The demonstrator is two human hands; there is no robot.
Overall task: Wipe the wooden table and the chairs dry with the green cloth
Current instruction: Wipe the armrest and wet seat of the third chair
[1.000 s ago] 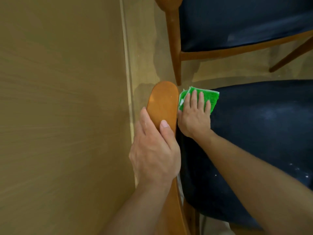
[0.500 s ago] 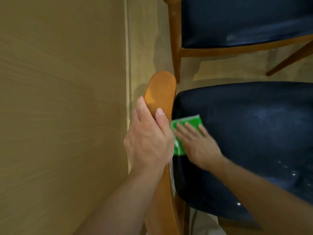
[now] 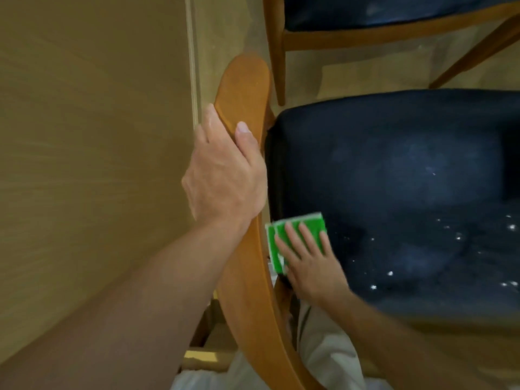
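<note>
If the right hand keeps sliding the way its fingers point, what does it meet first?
Probably nothing soon: the right hand on the green cloth points up the bare dark seat, toward its far edge.

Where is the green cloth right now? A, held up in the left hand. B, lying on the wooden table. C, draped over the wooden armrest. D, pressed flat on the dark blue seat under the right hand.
D: the right hand lies with straight fingers on the green cloth, flat on the dark blue seat beside the armrest.
</note>
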